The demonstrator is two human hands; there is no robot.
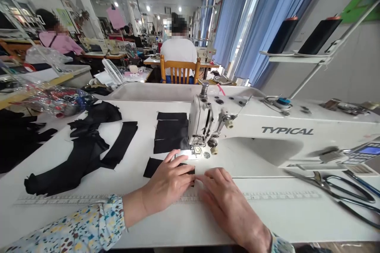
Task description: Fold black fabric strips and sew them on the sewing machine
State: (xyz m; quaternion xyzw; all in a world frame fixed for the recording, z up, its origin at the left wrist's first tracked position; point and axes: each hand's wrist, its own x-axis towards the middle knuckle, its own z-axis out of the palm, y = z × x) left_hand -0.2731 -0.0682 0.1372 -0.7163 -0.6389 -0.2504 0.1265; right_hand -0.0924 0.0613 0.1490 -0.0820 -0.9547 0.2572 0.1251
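A small black fabric piece [151, 167] lies on the white table just in front of the sewing machine's needle area. My left hand [170, 184] rests across it with the fingers spread and flat, covering its middle. At the cloth's right end, my right hand [227, 201] has its fingers bent together on the edge; the thumb side is slightly blurred. The presser foot [196, 151] is just beyond my fingertips. Several black fabric strips [170, 129] lie side by side left of the needle, one reaching under the machine head [202, 122].
Larger black cloth pieces [68, 162] spread over the left of the table. A clear ruler [279, 195] runs along the front, and scissors [329, 184] lie at right. Thread cones [283, 35] stand above. A person in white [178, 53] sits ahead, beyond the machine.
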